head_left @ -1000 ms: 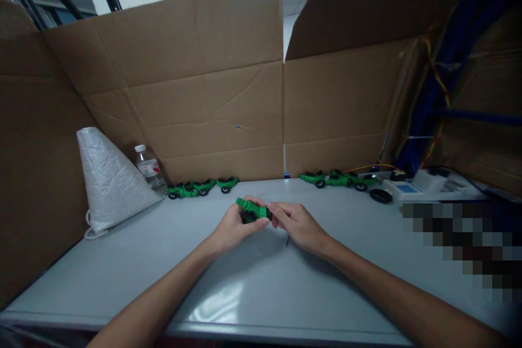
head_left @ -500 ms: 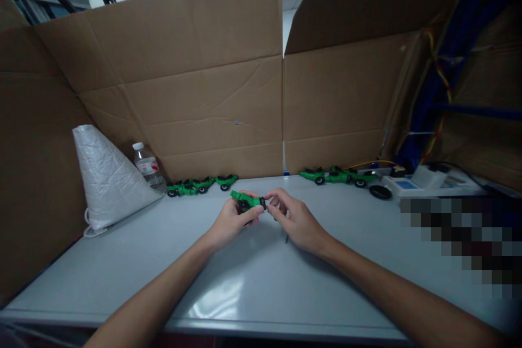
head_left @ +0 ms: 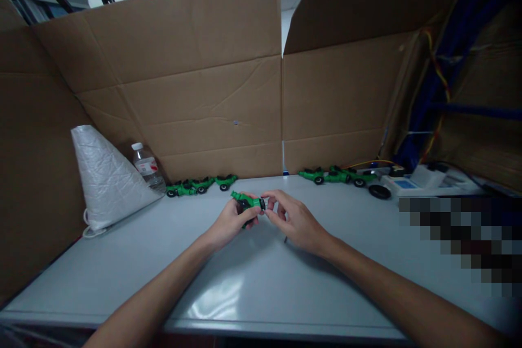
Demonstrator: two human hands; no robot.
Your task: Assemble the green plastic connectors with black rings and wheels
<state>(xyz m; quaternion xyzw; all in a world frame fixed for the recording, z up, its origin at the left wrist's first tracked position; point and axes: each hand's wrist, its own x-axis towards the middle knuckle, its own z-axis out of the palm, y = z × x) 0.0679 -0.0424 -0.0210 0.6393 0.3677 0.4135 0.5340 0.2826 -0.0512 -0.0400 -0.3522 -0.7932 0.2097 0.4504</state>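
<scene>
My left hand (head_left: 233, 221) is closed round a green toy car (head_left: 249, 201) with black parts, held up over the middle of the table. Close against the black end of that car, at its right, my right hand (head_left: 294, 221) has its thumb and index finger in a pinch. Whatever sits between those fingertips is too small to make out. A short dark thin piece (head_left: 286, 239) shows just below my right hand; I cannot tell if it is held or lying on the table.
Several green toy cars (head_left: 202, 186) line the back of the white table (head_left: 134, 272) at left, and more toy cars (head_left: 336, 175) at right. A black ring (head_left: 379, 191) lies near a white power strip (head_left: 424, 182). At left stand a silver bag (head_left: 108, 179) and bottle (head_left: 147, 166). Cardboard walls (head_left: 204, 92) surround it.
The right hand's fingertips have shifted slightly left, nearer the toy car's black end. My left hand keeps its hold on the car, almost unmoved.
</scene>
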